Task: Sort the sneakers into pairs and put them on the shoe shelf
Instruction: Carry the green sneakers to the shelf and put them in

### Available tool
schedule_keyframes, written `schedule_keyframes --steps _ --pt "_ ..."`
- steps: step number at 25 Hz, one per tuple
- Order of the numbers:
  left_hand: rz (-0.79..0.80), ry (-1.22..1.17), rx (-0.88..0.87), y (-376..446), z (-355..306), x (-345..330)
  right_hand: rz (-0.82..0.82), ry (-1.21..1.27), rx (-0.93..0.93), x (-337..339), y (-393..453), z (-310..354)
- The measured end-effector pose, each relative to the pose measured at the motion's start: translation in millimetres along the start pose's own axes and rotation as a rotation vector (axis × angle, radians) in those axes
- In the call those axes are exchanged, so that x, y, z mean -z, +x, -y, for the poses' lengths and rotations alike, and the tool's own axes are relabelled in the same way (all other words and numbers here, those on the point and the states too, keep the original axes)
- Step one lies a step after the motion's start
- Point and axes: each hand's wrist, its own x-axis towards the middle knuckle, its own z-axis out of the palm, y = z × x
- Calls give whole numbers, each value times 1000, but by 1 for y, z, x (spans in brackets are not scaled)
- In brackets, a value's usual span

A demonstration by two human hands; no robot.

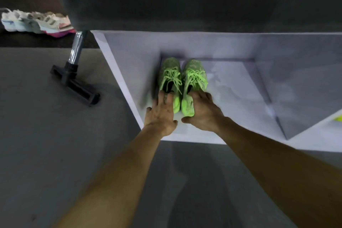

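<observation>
In the leftmost compartment of the white shoe shelf (118, 72), I see the two green sneakers side by side, toes to the back wall, heels toward me. Left green sneaker (171, 77) and right green sneaker (194, 79) touch along their inner sides. My left hand (161, 113) lies on the left heel, fingers fairly straight and spread. My right hand (201, 111) curls over the right heel, thumb low at the front. On the floor far left, pale sneakers (35, 22) lie in a heap. A black vacuum head (74, 85) rests near the shelf's left wall. Something yellow (337, 117) shows in the next compartment, too small to tell.
</observation>
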Motion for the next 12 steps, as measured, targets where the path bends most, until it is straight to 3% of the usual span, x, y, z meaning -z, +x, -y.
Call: schedule_keyframes --steps 6,12 --pt "299 -45 38 -112 -7 57 187 -12 -42 45 -103 33" --pt "519 -69 98 -226 -25 165 373 -31 -97 134 -224 82"
